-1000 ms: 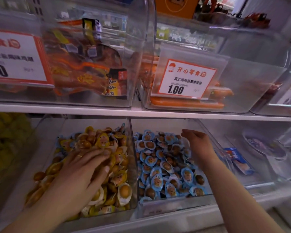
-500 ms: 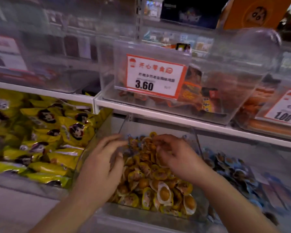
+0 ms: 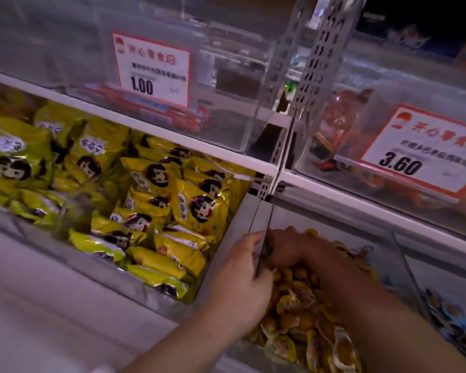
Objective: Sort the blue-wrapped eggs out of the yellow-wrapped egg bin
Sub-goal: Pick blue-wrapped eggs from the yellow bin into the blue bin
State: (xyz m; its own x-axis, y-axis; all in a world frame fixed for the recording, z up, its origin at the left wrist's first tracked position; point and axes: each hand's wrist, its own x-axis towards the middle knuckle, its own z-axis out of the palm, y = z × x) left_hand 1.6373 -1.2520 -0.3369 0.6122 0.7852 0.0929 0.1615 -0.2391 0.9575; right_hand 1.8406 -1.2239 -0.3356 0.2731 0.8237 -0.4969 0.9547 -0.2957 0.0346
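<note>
Two hands meet at the left wall of the yellow-wrapped egg bin [image 3: 256,219]: I see my left hand [image 3: 240,281] outside the clear wall, fingers against its edge, though blur keeps me from telling whether they clasp it. My right hand [image 3: 293,249] curls down into the yellow-wrapped eggs [image 3: 299,300], apparently grasping some. Blue-wrapped eggs [image 3: 452,316] lie in the neighbouring bin. Price cards read "1.00" [image 3: 152,70] and "3.60" [image 3: 420,149].
</note>
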